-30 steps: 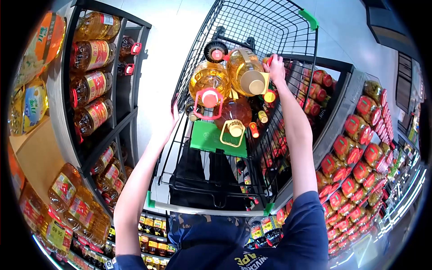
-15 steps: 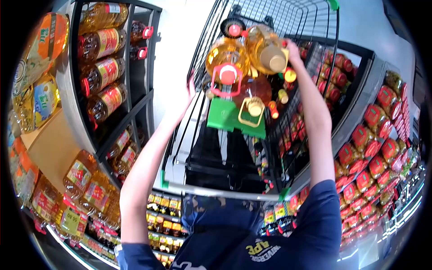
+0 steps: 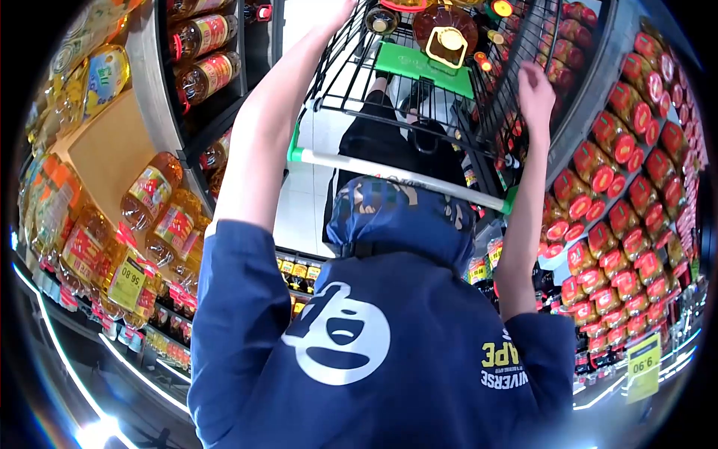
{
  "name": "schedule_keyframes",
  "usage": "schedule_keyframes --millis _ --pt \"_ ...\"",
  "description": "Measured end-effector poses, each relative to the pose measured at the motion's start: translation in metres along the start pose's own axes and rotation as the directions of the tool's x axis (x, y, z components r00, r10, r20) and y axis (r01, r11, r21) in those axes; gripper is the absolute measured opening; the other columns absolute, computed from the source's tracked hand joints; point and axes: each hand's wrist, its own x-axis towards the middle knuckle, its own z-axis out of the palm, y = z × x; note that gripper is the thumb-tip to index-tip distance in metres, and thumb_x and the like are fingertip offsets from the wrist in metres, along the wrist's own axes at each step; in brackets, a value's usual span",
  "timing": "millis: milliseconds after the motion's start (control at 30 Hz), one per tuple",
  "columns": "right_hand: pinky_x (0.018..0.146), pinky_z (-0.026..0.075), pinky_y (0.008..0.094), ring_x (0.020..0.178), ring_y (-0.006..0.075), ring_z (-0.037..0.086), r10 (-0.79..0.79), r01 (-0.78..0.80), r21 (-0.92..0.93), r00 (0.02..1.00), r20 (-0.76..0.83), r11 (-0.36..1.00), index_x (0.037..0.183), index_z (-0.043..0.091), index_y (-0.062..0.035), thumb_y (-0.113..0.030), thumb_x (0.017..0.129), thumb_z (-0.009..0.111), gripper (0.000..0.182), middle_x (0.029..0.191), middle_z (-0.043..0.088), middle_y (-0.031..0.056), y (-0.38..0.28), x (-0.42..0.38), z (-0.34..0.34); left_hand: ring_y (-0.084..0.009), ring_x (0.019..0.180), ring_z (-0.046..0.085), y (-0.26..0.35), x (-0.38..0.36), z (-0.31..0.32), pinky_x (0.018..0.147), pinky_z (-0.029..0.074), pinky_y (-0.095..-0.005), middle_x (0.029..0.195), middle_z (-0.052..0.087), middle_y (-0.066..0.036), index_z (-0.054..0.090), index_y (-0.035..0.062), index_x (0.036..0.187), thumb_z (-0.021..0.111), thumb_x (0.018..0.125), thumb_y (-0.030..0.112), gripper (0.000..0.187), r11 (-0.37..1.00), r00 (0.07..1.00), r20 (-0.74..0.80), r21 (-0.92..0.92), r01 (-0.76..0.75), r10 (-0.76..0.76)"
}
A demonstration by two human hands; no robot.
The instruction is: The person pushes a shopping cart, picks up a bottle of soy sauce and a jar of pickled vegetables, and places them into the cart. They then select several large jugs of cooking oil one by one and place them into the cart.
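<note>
My left hand (image 3: 342, 10) reaches to the top edge of the view, near the left side of the wire shopping cart (image 3: 351, 93). Its fingers are cut off. Beside the cart's right side is my right hand (image 3: 536, 93), its fingers curled and nothing visible in them. An oil jug (image 3: 437, 26) with a pale yellow carrying handle stands in the cart behind the green seat flap (image 3: 422, 69). Left of it shows a dark bottle (image 3: 381, 20). Several small bottles with red and yellow caps are on the right.
The cart's handlebar (image 3: 396, 172) crosses close to my body. On the left, shelves hold oil bottles (image 3: 207, 75) and a price tag (image 3: 127, 280). Stacked red-lidded jars (image 3: 621, 172) line the right. Pale floor tiles (image 3: 299, 198) show below the cart.
The view has shifted, with the cart now higher in it and my shirt filling more. My right hand has moved back from the jugs to the cart's right side. Both arms remain stretched forward.
</note>
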Motion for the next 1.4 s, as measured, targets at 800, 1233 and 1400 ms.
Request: schedule_keyframes --millis 800,1233,1400 --pt "0.080 0.043 0.0416 0.065 0.0309 0.064 -0.176 0.022 -0.431 0.930 -0.321 0.902 0.080 0.070 -0.0099 -0.030 0.086 0.053 0.027 0.062 0.065 0.0136 0.074 -0.214 -0.005 -0.0300 0.081 0.067 0.027 -0.258 -0.091 0.073 0.052 -0.0410 0.089 0.068 -0.009 0.046 0.0071 0.128 0.059 0.087 0.027 0.048 0.965 0.968 -0.024 0.077 0.253 -0.251" --pt "0.066 0.050 0.0466 0.068 0.0381 0.062 -0.094 -0.061 -0.276 0.852 -0.515 0.959 0.082 0.072 -0.0093 -0.031 0.083 0.057 0.026 0.067 0.065 0.0168 0.071 -0.214 0.000 -0.0272 0.084 0.067 0.033 -0.259 -0.096 0.077 0.052 -0.0390 0.087 0.070 -0.006 0.050 0.0090 0.127 0.066 0.080 0.030 0.054 0.963 0.960 -0.084 -0.043 0.265 -0.268" --pt "0.062 0.050 0.0466 0.066 0.0369 0.063 -0.063 -0.068 -0.220 0.840 -0.539 0.973 0.078 0.069 -0.0098 -0.033 0.085 0.055 0.027 0.068 0.065 0.0157 0.070 -0.211 0.003 -0.0275 0.076 0.064 -0.007 -0.252 -0.072 0.071 0.051 -0.0387 0.081 0.066 -0.009 0.053 0.0055 0.120 0.068 0.076 0.032 0.054 0.972 0.976 -0.142 -0.195 0.133 -0.162"
